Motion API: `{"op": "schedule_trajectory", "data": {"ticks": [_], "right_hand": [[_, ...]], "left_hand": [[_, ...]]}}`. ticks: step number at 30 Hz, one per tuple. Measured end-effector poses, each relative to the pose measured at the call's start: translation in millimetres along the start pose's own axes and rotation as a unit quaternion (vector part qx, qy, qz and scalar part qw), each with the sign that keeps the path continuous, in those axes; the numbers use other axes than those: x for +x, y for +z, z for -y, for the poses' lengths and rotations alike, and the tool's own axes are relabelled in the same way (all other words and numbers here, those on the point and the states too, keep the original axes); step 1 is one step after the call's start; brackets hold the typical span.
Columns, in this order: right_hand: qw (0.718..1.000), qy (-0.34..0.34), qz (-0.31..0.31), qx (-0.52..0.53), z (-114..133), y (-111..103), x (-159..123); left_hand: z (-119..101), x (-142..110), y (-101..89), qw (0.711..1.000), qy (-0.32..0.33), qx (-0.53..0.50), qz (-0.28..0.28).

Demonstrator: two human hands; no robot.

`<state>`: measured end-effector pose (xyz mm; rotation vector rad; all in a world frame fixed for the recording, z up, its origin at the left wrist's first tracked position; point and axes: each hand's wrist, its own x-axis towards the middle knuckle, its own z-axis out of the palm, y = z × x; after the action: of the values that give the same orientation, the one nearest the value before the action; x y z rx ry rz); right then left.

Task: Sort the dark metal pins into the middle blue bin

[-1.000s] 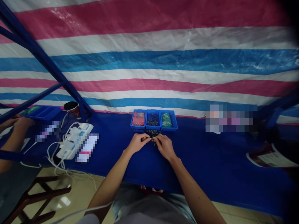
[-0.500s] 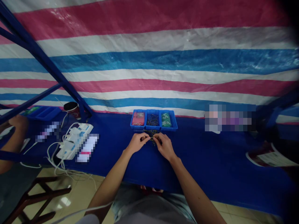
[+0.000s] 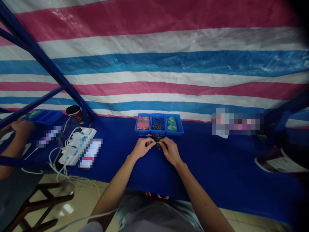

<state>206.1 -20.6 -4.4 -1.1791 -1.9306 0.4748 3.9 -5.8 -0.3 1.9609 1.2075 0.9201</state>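
My left hand (image 3: 142,148) and my right hand (image 3: 170,150) meet over the table, thumb and fingertips pinched together on each. Between the two pinches there seems to be one small thin rod-like piece, mostly covered by my fingers. Under and behind the fingertips lies a loose pile of thin dark rods (image 3: 158,147) with yellowish glints. Just beyond stands a row of three joined blue bins. The left bin (image 3: 142,131) holds pink packets, the middle bin (image 3: 158,132) more dark rods, and the right bin (image 3: 180,127) green packets.
To the left lie a white power strip (image 3: 77,146) with tangled cables and a blurred-out phone-like item (image 3: 90,154). A dark cup (image 3: 75,114) stands by the blue metal frame (image 3: 53,72). Another person's arm (image 3: 14,148) is at far left; a maroon-and-white container (image 3: 281,161) at right.
My hands stay in nearly the same place, with only a slight shift at the fingertips. At far left the other person's hand has moved a little to the right.
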Motion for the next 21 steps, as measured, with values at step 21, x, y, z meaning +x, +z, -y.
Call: {"op": "schedule_trajectory", "data": {"ticks": [21], "right_hand": [[1.000,0.022,-0.007,0.010,0.9,1.1,-3.0]], "left_hand": [[-0.7,0.5,-0.4,1.000,0.004,-0.004,-0.005]]}}
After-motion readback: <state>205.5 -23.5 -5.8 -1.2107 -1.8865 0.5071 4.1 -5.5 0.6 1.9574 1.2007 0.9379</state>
